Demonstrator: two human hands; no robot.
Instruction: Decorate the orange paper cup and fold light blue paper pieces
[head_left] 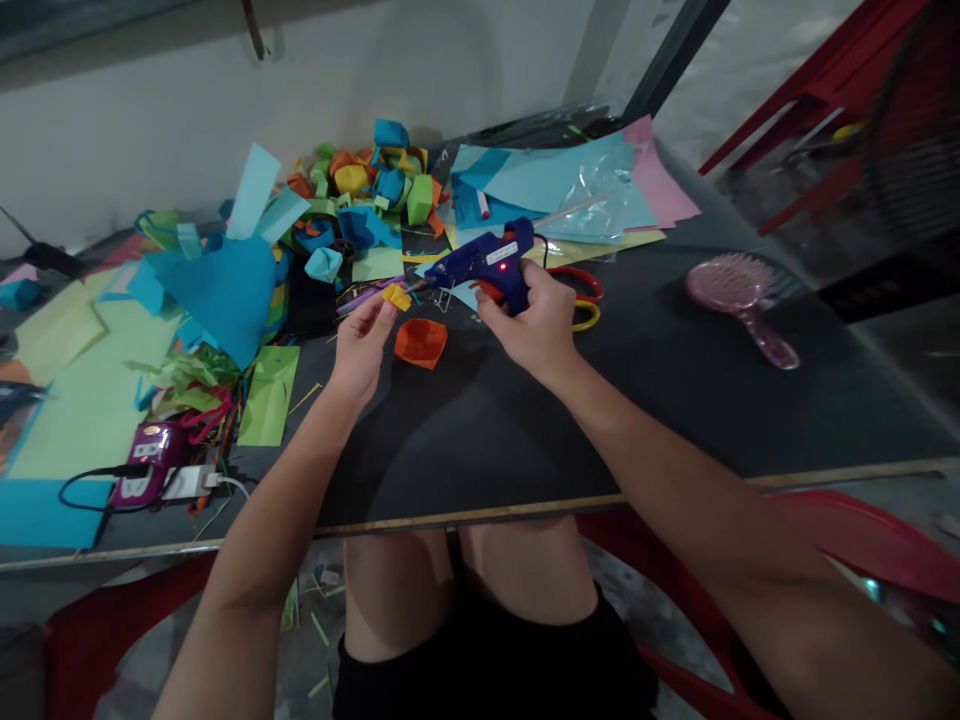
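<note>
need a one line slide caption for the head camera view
Right hand points a blue glue gun at a yellow paper piece in the left hand, an orange paper box nearby.

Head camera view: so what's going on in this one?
The person's right hand grips a dark blue plastic glue gun, its nozzle right by a small yellow folded-paper piece pinched in the left hand; whether they touch is unclear. An orange open paper cup sits on the dark tabletop, near the left hand.
</note>
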